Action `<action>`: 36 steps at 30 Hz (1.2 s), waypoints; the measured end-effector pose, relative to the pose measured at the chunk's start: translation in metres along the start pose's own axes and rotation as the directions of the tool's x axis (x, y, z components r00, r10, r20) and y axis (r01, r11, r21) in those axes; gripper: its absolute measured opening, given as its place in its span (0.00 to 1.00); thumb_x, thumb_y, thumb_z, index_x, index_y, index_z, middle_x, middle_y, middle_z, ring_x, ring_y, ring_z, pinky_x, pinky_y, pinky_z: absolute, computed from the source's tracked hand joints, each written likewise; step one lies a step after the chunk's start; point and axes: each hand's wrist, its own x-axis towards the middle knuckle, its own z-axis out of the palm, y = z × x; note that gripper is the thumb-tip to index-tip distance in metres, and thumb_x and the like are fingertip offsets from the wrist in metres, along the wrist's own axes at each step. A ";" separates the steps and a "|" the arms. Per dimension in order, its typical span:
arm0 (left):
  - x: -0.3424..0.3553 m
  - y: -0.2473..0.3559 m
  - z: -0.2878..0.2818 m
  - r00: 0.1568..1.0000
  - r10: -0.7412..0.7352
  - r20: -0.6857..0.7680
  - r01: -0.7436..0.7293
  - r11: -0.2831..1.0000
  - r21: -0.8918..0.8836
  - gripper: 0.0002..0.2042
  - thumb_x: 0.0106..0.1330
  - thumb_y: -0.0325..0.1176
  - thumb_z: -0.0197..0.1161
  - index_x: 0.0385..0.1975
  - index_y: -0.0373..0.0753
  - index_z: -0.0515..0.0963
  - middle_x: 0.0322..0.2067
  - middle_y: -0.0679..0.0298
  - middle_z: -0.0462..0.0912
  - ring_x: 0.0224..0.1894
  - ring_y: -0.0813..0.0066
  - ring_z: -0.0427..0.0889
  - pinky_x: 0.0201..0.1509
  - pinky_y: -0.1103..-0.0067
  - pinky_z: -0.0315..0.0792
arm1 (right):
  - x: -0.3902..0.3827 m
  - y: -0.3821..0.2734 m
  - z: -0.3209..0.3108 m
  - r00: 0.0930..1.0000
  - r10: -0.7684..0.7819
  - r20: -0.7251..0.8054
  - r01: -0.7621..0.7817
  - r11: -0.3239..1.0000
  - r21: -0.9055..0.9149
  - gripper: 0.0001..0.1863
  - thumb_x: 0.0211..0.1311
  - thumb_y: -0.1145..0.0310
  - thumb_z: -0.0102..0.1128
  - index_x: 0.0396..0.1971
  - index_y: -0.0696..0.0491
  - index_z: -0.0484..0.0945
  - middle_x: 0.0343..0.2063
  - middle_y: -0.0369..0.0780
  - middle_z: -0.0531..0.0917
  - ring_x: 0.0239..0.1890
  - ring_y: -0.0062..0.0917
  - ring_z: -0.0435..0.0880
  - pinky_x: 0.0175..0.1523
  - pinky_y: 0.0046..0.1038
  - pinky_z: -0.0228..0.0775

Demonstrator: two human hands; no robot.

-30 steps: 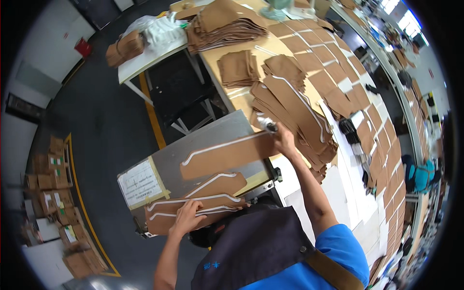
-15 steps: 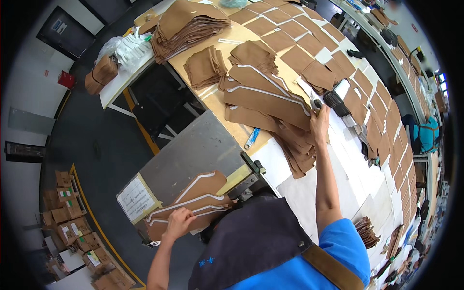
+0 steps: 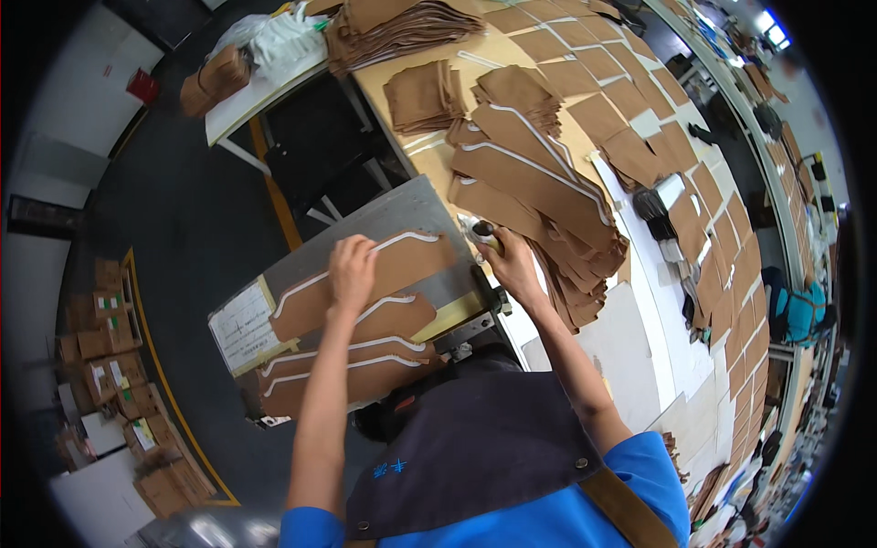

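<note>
My left hand (image 3: pixel 352 272) rests with bent fingers at the white-edged rim of the farthest brown panel (image 3: pixel 409 263), which lies flat on a grey metal work plate (image 3: pixel 365 216). It seems to pinch that edge; the fingertips are partly hidden. Nearer to me, several more brown panels (image 3: pixel 388 376) with curved white strips overlap on the plate. Closed around a small hand tool (image 3: pixel 484 232) with a dark rounded end is my right hand (image 3: pixel 512 263), just off the plate's right edge. The tool's exact kind is unclear.
Right of the plate, a fanned stack of white-edged brown panels (image 3: pixel 534 187) covers the table. Beyond it are piles of brown pieces (image 3: pixel 423 97) and a dark bundle (image 3: pixel 650 206). A metal clamp-like fitting (image 3: pixel 493 290) borders the plate. Cartons (image 3: pixel 119 374) stand on the floor at left.
My right hand has come left from beside the stack toward the plate, carrying the tool. My left hand has moved away from me to the farthest panel, now spread apart from the others.
</note>
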 end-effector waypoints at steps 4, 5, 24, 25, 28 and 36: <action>-0.030 0.026 0.025 0.999 0.001 -0.053 0.006 0.993 0.117 0.19 0.61 0.39 0.67 0.50 0.38 0.79 0.54 0.60 0.76 0.58 0.60 0.72 0.58 0.64 0.68 | 0.019 0.003 0.049 0.983 -0.143 0.116 0.158 0.978 -0.136 0.12 0.65 0.66 0.59 0.33 0.59 0.70 0.28 0.54 0.80 0.32 0.53 0.81 0.36 0.47 0.69; -0.034 0.028 0.028 0.998 -0.008 -0.059 0.015 0.993 0.118 0.19 0.61 0.39 0.67 0.50 0.38 0.79 0.54 0.60 0.76 0.58 0.60 0.72 0.58 0.64 0.68 | 0.023 0.004 0.059 0.981 -0.148 0.125 0.165 0.977 -0.137 0.12 0.65 0.66 0.59 0.33 0.59 0.70 0.28 0.54 0.80 0.32 0.53 0.81 0.36 0.47 0.69; -0.031 0.039 0.039 0.983 -0.181 0.025 0.169 0.953 0.253 0.26 0.62 0.46 0.67 0.60 0.47 0.75 0.62 0.54 0.67 0.65 0.53 0.63 0.64 0.57 0.60 | 0.045 -0.022 0.107 0.936 -0.293 0.196 0.343 0.883 -0.319 0.09 0.64 0.69 0.58 0.33 0.58 0.68 0.30 0.55 0.80 0.31 0.54 0.80 0.34 0.49 0.69; -0.031 0.039 0.039 0.983 -0.184 0.024 0.172 0.952 0.252 0.26 0.62 0.46 0.67 0.60 0.47 0.75 0.62 0.54 0.67 0.65 0.53 0.63 0.64 0.57 0.60 | 0.046 -0.025 0.107 0.950 -0.270 0.155 0.308 0.890 -0.337 0.09 0.63 0.69 0.58 0.33 0.57 0.68 0.30 0.54 0.80 0.30 0.54 0.80 0.33 0.49 0.71; -0.031 0.041 0.040 0.982 -0.184 0.033 0.173 0.960 0.222 0.26 0.62 0.46 0.67 0.59 0.47 0.75 0.61 0.54 0.67 0.65 0.53 0.63 0.64 0.57 0.60 | 0.052 -0.021 0.106 0.940 -0.285 0.186 0.335 0.870 -0.361 0.09 0.62 0.69 0.58 0.33 0.57 0.68 0.30 0.54 0.81 0.28 0.53 0.81 0.32 0.48 0.72; -0.032 0.039 0.041 0.982 -0.190 -0.003 0.185 0.952 0.245 0.26 0.60 0.46 0.68 0.59 0.48 0.75 0.59 0.53 0.68 0.64 0.54 0.64 0.64 0.56 0.60 | 0.055 -0.025 0.112 0.905 -0.313 0.290 0.408 0.830 -0.379 0.11 0.61 0.69 0.60 0.35 0.58 0.69 0.29 0.53 0.81 0.29 0.52 0.81 0.33 0.47 0.73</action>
